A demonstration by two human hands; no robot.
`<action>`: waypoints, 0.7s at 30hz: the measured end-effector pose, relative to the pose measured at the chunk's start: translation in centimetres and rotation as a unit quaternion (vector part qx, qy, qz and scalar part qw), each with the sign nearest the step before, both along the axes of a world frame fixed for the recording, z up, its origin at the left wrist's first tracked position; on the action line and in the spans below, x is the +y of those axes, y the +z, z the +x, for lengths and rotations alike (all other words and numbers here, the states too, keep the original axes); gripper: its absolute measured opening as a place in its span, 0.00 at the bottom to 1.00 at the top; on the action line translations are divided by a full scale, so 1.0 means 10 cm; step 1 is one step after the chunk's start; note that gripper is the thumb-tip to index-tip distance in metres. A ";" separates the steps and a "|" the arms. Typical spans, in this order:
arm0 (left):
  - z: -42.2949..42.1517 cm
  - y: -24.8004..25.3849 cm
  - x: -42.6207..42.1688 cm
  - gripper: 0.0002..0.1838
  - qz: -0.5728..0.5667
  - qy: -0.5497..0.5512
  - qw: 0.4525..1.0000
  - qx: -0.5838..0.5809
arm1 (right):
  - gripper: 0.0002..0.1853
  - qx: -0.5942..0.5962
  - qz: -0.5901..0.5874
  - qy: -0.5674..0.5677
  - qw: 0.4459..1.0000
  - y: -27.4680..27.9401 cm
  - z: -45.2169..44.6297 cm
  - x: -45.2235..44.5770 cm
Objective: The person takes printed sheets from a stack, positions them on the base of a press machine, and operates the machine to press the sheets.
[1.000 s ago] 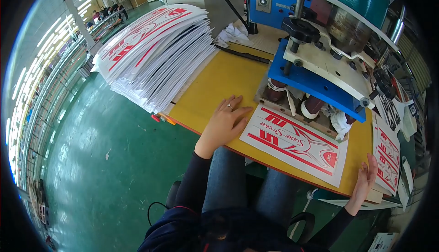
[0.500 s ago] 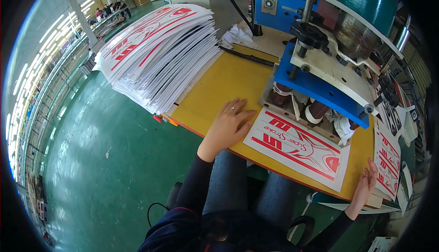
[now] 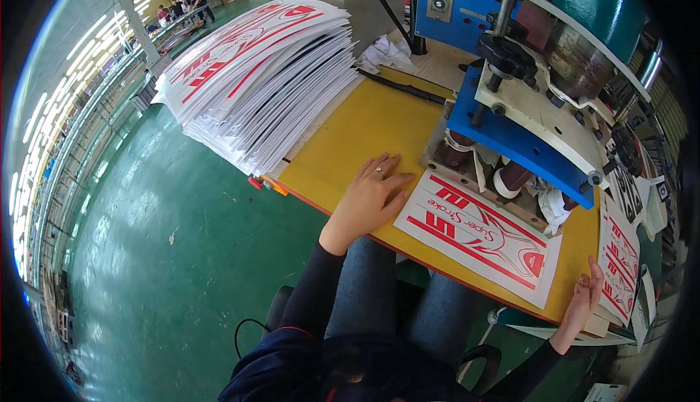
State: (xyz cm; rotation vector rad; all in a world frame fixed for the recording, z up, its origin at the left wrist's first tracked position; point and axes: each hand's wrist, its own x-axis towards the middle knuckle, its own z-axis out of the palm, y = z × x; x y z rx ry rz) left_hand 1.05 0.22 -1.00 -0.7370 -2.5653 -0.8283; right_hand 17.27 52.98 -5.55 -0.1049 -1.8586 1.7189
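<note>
My left hand (image 3: 370, 201) lies on the yellow table top (image 3: 350, 136), fingers apart, a ring on one finger, its thumb side by the left end of a printed sheet. That white sheet with red print (image 3: 477, 234) lies flat, its far edge against the metal base of a press (image 3: 536, 129). Under the blue plate of the press, dark round parts with cloth stand on the base. My right hand (image 3: 583, 298) rests at the table's right edge with nothing in it, fingers slightly bent and apart, between that sheet and more red-printed sheets (image 3: 620, 263).
A tall, leaning stack of printed sheets (image 3: 262, 81) stands at the back left. Behind the table are a crumpled white cloth (image 3: 386, 53), a dark strip (image 3: 408, 88) and a blue control box (image 3: 456, 5). Orange and red handles (image 3: 273, 185) jut from the front edge. People are far off.
The view has shifted, so the table, press and stack appear slightly further right. Both hands stay in about the same place on the table, and the sheet has not visibly moved.
</note>
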 end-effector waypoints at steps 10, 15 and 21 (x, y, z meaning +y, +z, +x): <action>0.12 0.08 -0.03 0.15 0.090 -0.016 0.996 0.015 | 0.21 -0.038 0.133 -0.067 0.988 0.08 -0.04 -0.21; 0.46 0.07 -0.18 0.14 0.092 -0.055 0.994 -0.032 | 0.12 -0.127 0.246 0.022 0.961 0.48 0.12 -0.57; 0.70 0.19 -0.23 0.20 -0.018 -0.015 0.998 -0.063 | 0.07 -0.191 0.376 0.036 0.906 0.72 0.32 -1.05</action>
